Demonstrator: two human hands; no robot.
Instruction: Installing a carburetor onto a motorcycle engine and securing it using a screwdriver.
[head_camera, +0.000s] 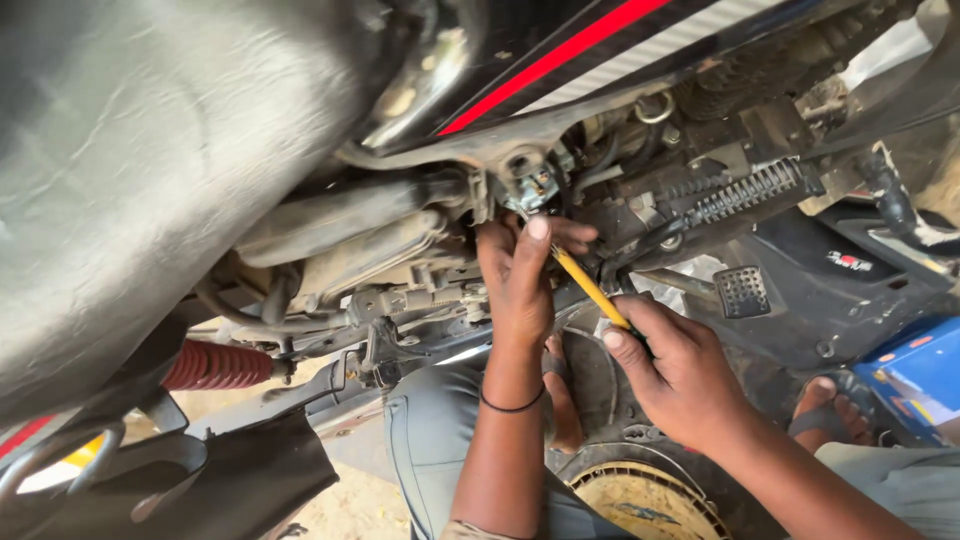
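The left hand (520, 270) reaches straight up from the lower middle of the view, forearm nearly upright, with a thin black band around the wrist. Its fingers (538, 232) are raised and curled at the tip of the yellow screwdriver (590, 288), thumb side toward it. The right hand (675, 375) comes in from the lower right, forearm slanting up to the left. Its fingers close around the lower end of the screwdriver, just below the left hand.
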